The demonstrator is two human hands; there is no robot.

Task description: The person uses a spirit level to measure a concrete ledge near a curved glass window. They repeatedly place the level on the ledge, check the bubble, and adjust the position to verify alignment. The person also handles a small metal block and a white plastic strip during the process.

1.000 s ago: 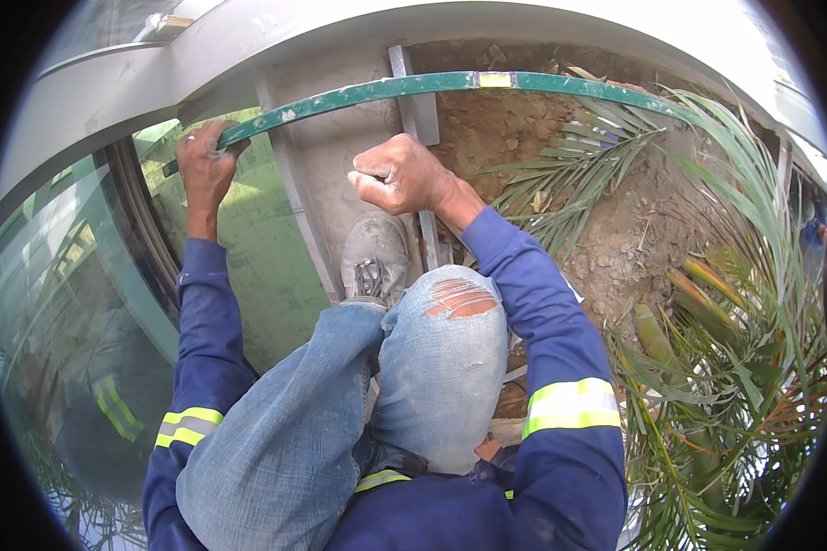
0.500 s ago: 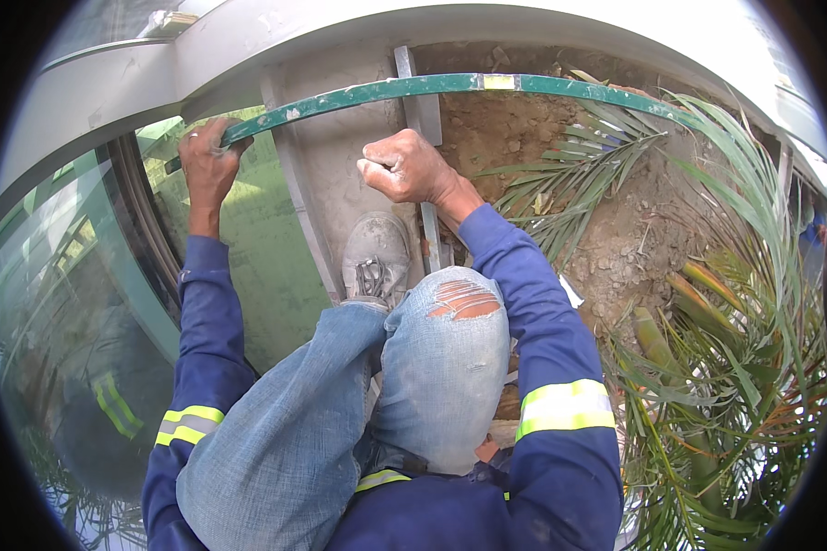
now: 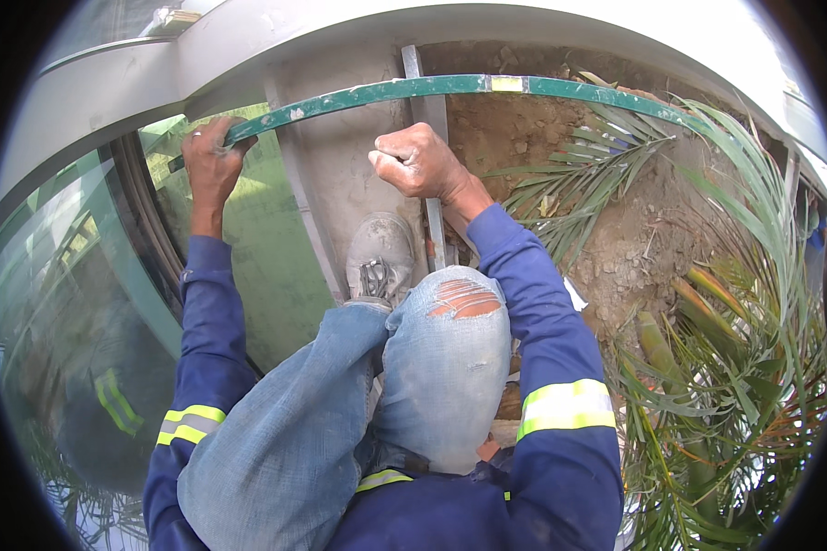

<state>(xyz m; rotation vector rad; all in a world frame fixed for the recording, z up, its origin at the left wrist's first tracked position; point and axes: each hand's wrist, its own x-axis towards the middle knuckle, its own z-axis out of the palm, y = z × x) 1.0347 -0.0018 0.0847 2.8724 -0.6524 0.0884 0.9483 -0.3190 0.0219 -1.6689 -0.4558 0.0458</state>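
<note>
A long green spirit level (image 3: 368, 93) with a yellow vial at its middle spans the space ahead, its curve coming from the lens. My left hand (image 3: 213, 158) has its fingers wrapped round the level's left end. My right hand (image 3: 420, 163) is a closed fist just below the level, apart from it. Whatever the fist may hold is hidden inside the fingers. Behind it, a grey metal bar (image 3: 431, 110) runs under the level and reappears below my wrist. Pale dust covers the knuckles of both hands.
My grey shoe (image 3: 379, 253) stands on a concrete ledge (image 3: 326, 165) beside a green panel (image 3: 276, 248). Glass (image 3: 73, 303) lies left. Bare soil (image 3: 616, 275) and palm fronds (image 3: 708, 413) fill the right. A pale beam (image 3: 248, 46) crosses the far side.
My right fist has shifted slightly to the right and a little away from me. The left hand keeps its grip on the level. The whole view has moved slightly.
</note>
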